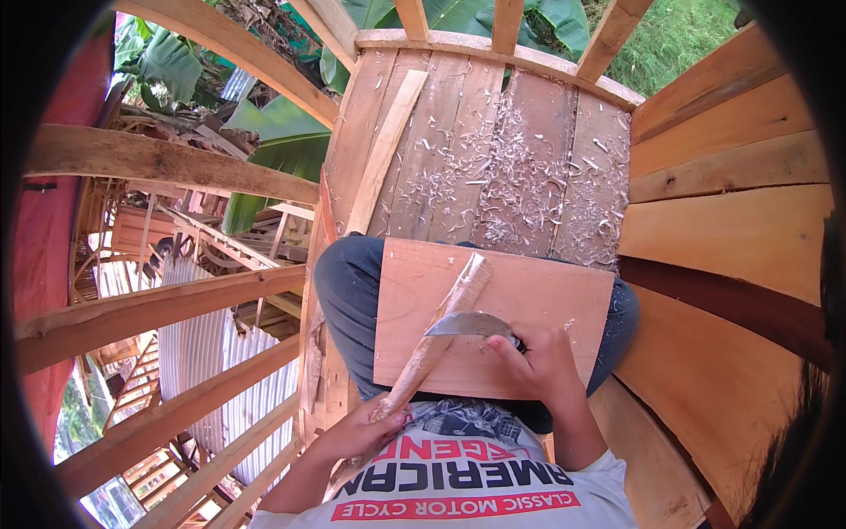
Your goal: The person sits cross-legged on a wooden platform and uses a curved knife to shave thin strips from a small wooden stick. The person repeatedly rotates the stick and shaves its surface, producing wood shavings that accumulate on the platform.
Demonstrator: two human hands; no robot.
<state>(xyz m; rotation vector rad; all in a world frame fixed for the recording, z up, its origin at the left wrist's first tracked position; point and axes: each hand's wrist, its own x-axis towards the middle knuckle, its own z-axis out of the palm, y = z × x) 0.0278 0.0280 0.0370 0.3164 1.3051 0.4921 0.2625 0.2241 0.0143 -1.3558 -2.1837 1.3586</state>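
A pale, rough-whittled wooden stick (412,366) slants across a flat wooden board (546,304) that rests on my lap. Around the stick's near end, close to my shirt, my left hand (374,426) is closed. My right hand (539,360) grips the dark handle of a knife with a curved metal blade (467,324). The blade lies across the middle of the stick, its tip pointing left; whether it bites into the wood I cannot tell. A few small shavings lie on the board.
Curled wood shavings (520,167) litter the plank floor (449,106) ahead of me. A long loose wooden strip (388,145) lies at the left of the floor. Slatted wooden rails (167,309) run along the left, and a plank wall (731,234) stands on the right.
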